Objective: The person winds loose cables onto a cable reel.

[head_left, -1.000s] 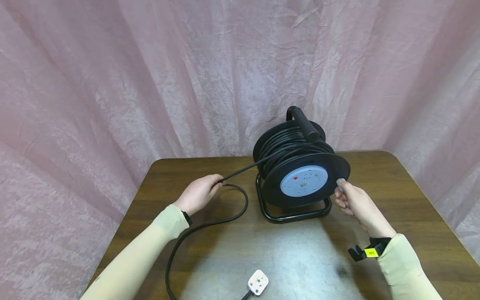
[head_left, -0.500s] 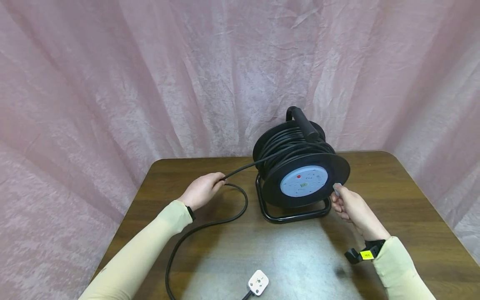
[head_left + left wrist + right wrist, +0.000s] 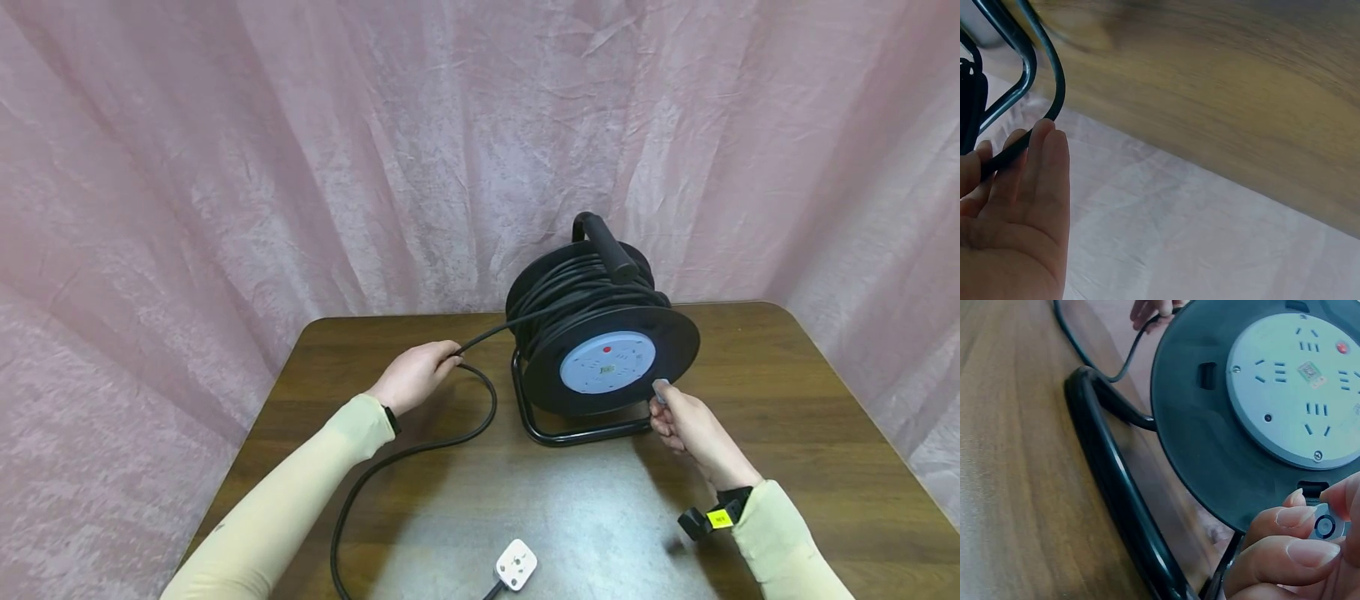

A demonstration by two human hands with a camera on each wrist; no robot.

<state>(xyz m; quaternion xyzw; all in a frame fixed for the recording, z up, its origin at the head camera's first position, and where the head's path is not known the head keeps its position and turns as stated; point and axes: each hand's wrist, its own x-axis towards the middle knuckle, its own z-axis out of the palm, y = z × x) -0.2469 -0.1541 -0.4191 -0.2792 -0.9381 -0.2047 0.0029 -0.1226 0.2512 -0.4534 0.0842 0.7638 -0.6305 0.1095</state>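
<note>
A black cable reel (image 3: 600,320) with a pale blue socket panel (image 3: 596,375) stands on the table's right half, on a tubular frame (image 3: 577,438). To its left, my left hand (image 3: 412,377) holds the black cable (image 3: 487,335) between thumb and fingers. In the left wrist view the cable (image 3: 1010,153) crosses the fingers. My right hand (image 3: 693,429) pinches the small grey knob (image 3: 1325,524) at the lower right of the reel's front disc (image 3: 1194,444). Coils of cable fill the drum behind that disc.
A loose loop of cable (image 3: 420,448) lies on the wooden table (image 3: 787,375) and runs off the near edge of view. Near the front lies a white plug (image 3: 517,565). Behind hangs a pink curtain (image 3: 450,167). The reel's carrying handle (image 3: 607,247) rises on top.
My right hand has moved left and down with the knob, turning the disc clockwise; the panel's red dot shifted right. My left hand moved slightly right and up, closer to the reel.
</note>
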